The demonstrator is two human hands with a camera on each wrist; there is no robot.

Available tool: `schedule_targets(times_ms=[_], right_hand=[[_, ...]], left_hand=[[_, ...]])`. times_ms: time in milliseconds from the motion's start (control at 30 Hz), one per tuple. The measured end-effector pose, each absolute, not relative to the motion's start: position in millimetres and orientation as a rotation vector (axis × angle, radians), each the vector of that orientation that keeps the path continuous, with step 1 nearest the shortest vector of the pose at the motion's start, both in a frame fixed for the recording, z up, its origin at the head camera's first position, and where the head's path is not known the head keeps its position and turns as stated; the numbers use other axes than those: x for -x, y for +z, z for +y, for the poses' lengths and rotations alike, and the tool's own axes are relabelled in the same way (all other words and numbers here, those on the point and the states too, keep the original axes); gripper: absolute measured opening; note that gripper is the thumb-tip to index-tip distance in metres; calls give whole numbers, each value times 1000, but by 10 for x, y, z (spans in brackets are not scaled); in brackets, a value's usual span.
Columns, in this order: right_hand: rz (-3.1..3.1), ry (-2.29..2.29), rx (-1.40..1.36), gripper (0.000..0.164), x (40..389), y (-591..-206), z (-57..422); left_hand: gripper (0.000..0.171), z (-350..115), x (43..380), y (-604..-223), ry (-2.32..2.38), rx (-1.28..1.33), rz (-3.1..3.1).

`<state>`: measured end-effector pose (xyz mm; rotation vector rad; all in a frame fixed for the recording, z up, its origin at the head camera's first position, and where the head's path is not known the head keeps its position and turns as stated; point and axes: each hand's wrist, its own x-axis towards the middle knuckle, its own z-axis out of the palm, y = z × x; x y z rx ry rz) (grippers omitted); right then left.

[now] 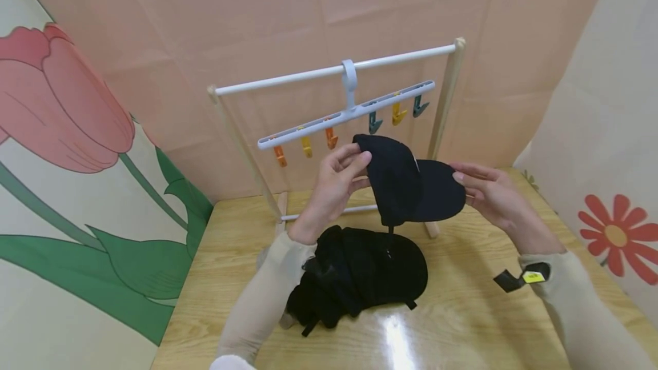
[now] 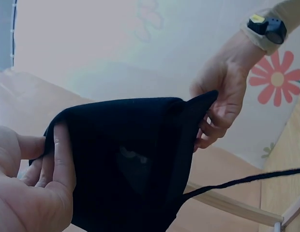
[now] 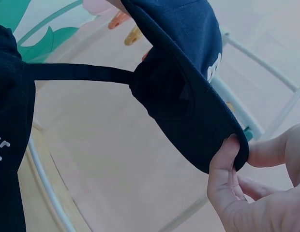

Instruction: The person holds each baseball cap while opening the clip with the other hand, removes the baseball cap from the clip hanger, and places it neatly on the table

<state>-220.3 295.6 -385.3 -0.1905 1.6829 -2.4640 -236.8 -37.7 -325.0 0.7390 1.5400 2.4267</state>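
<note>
Both hands hold up a dark baseball cap (image 1: pixel 393 181) over the table, its brim toward the right. My left hand (image 1: pixel 334 184) grips the rim of the crown; in the left wrist view its fingers (image 2: pixel 63 154) reach inside the cap and the thumb stays outside. At the other end, my right hand (image 1: pixel 493 196) pinches the edge of the brim (image 3: pixel 208 130) between thumb and fingers. A thin black strap (image 3: pixel 82 72) runs from the cap toward a pile of nested black caps (image 1: pixel 360 273) lying on the table just below.
Behind the cap stands a rack with a white top bar (image 1: pixel 288 79) and wooden posts. From it hangs a tilted pale blue hanger (image 1: pixel 349 113) with several orange, yellow and teal clips (image 1: pixel 398 114). Light glares off the wooden table (image 1: pixel 462 313). Flower-printed cloth (image 1: pixel 617 233) borders the sides.
</note>
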Motion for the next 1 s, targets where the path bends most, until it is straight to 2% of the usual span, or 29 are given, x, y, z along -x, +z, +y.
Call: schedule_targets(times_ms=[433, 1000], right_hand=[[1697, -2443, 289, 32, 2024, -3954, 3019], [1731, -2337, 189, 30, 1987, -4054, 3174]], left_hand=[[33, -467, 2241, -3301, 2340, -709, 1649], [30, -358, 2168, -3599, 2370, -619, 1644]])
